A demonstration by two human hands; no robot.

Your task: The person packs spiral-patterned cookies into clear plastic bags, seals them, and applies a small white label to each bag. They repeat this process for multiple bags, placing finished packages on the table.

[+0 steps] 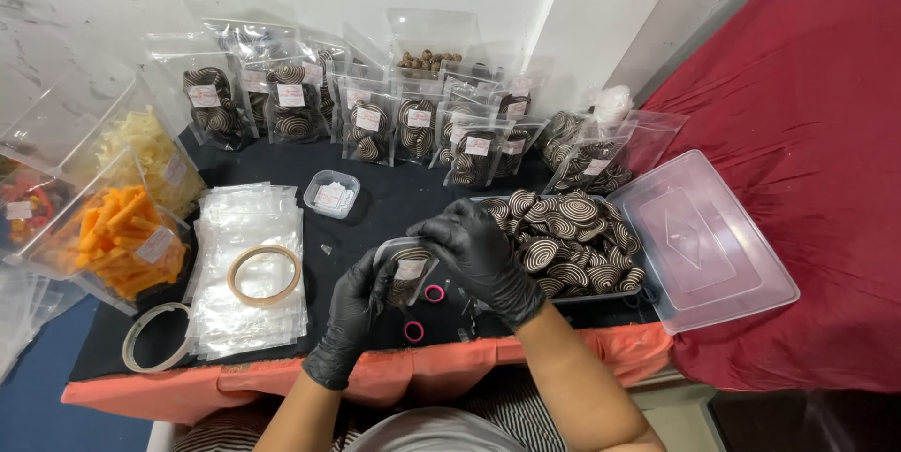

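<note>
Risk — pouch [408, 269] is held above the table edge just left of the tray [572, 297]; a loose pinch could let it tip and spill spiral cookies. Left hand [355, 316] pinches the pouch's left side, fingers closed. Right hand [479, 250] grips its top, curled over — mouth hidden, seal state unclear.

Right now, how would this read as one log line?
hands: left hand and right hand hold small bag | beside: cookie tray | left: empty bags
</note>
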